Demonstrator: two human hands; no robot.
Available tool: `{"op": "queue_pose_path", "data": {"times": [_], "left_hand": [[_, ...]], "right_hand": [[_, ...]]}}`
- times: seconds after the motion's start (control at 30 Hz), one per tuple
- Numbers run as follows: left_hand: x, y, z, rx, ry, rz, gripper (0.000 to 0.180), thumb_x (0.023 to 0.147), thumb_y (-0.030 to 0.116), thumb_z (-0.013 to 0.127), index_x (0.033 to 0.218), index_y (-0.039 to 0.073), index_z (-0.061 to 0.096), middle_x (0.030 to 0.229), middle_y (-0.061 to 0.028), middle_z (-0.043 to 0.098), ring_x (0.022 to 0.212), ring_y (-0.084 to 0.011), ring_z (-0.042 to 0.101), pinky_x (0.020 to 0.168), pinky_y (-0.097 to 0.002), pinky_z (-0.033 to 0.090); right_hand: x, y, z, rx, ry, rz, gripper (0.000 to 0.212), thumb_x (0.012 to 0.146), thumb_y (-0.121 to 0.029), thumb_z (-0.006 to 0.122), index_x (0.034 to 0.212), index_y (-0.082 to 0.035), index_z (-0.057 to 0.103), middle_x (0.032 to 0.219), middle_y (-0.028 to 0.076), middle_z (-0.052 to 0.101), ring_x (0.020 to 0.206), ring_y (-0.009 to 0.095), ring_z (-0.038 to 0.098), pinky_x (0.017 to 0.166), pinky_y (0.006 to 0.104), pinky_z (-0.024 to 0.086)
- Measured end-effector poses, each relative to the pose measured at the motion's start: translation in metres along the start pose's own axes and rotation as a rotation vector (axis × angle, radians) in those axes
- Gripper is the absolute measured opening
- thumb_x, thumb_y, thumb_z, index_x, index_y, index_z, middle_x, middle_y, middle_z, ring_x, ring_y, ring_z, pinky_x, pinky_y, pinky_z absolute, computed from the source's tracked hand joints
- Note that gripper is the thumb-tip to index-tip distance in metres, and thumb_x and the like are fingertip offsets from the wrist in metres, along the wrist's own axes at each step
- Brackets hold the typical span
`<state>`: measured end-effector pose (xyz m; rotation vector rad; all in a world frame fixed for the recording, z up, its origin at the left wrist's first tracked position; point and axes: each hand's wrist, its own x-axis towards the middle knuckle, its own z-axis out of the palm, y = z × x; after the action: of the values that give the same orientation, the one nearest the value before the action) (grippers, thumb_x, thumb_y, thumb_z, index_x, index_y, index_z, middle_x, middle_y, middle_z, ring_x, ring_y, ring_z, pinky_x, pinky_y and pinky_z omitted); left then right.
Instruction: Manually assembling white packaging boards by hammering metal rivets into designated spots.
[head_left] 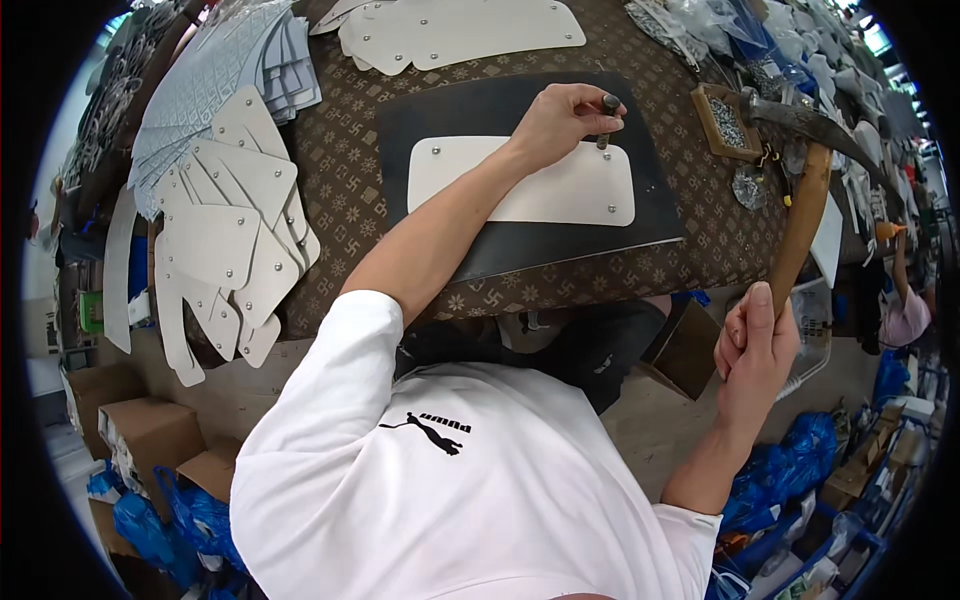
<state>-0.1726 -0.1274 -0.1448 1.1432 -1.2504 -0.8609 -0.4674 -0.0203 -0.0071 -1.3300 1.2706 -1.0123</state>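
A white panel with rounded ends and a metal stud near each corner lies on a black mat. My left hand grips a short dark metal punch upright, its lower end over the panel's far right stud. My right hand is wrapped round the wooden handle of a hammer, raised off to the right. The hammer's dark head is up beyond the handle, near a small box of metal studs.
Stacked studded white panels and fanned patterned grey sheets lie at the left. More white panels lie at the far side. Plastic bags and loose parts crowd the far right. Cardboard boxes and blue bags stand on the floor.
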Motion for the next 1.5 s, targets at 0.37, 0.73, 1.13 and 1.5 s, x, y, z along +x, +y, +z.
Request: {"op": "queue_pose_path", "data": {"times": [0.37,0.73,1.13,1.5], "left_hand": [[-0.001,0.000,0.022,0.162,-0.083,-0.054,0.021,0.091,0.012,0.077,0.107,0.000,0.074,0.093,-0.0053,0.075,0.084,-0.0103,0.068,0.082,-0.0267,0.055],[-0.011,0.001,0.020,0.128,-0.130,0.007,0.014,0.092,0.006,0.074,0.105,0.000,0.075,0.094,-0.0061,0.072,0.083,-0.0123,0.068,0.082,-0.0282,0.056],[-0.051,0.011,0.036,-0.025,-0.230,-0.069,0.013,0.092,0.002,0.072,0.105,-0.002,0.073,0.098,-0.0063,0.072,0.085,-0.0132,0.069,0.082,-0.0283,0.057],[-0.063,0.021,0.041,0.113,-0.210,0.095,0.010,0.092,0.004,0.071,0.099,-0.003,0.069,0.087,-0.0089,0.068,0.076,-0.0168,0.067,0.070,-0.0311,0.053]], "right_hand": [[0.033,-0.063,-0.040,0.290,-0.158,-0.662,0.022,0.106,-0.029,0.055,0.094,-0.011,0.057,0.065,-0.001,0.046,0.047,0.003,0.037,0.041,0.0176,0.026],[0.031,0.027,-0.001,-0.363,-0.175,0.023,0.028,0.105,-0.028,0.060,0.090,-0.004,0.056,0.066,-0.003,0.049,0.057,0.004,0.040,0.049,0.0252,0.032],[-0.003,-0.031,-0.009,-0.104,0.214,-0.161,0.029,0.107,-0.030,0.057,0.087,-0.010,0.049,0.064,-0.006,0.039,0.045,-0.001,0.028,0.040,0.0190,0.020],[0.004,0.050,-0.022,-0.500,-0.355,0.046,0.024,0.107,-0.026,0.054,0.088,-0.012,0.047,0.062,-0.008,0.037,0.047,0.001,0.032,0.041,0.0184,0.025]]}}
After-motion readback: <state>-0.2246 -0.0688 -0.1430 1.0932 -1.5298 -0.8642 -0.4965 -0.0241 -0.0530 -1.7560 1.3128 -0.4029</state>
